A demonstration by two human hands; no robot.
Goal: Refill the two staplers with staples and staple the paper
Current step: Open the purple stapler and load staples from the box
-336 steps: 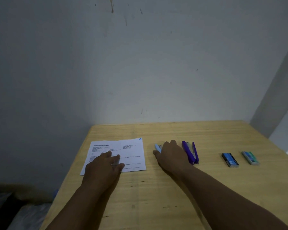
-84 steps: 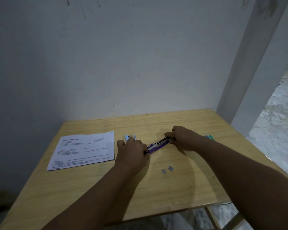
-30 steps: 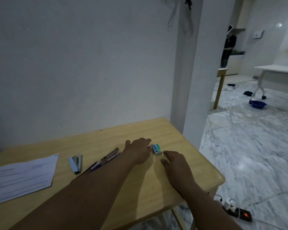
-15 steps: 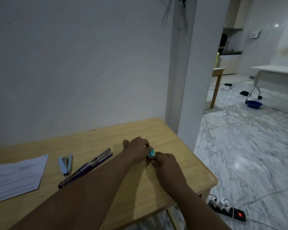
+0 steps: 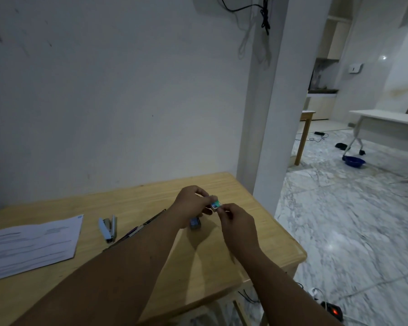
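Observation:
Both hands hold a small teal staple box lifted above the wooden table. My left hand grips its far end and my right hand pinches its near end. A dark blue staple box lies on the table just under my left hand. The purple stapler lies unfolded flat, partly hidden behind my left forearm. The light blue stapler lies open to its left. The printed paper rests at the table's left side.
A white wall runs behind the table and a pillar stands at its far right corner. The table's right edge drops to a marble floor with a power strip and cables below.
Both hands have lifted the teal staple box off the table; half a second ago it still lay on the surface between them. The view has shifted slightly left.

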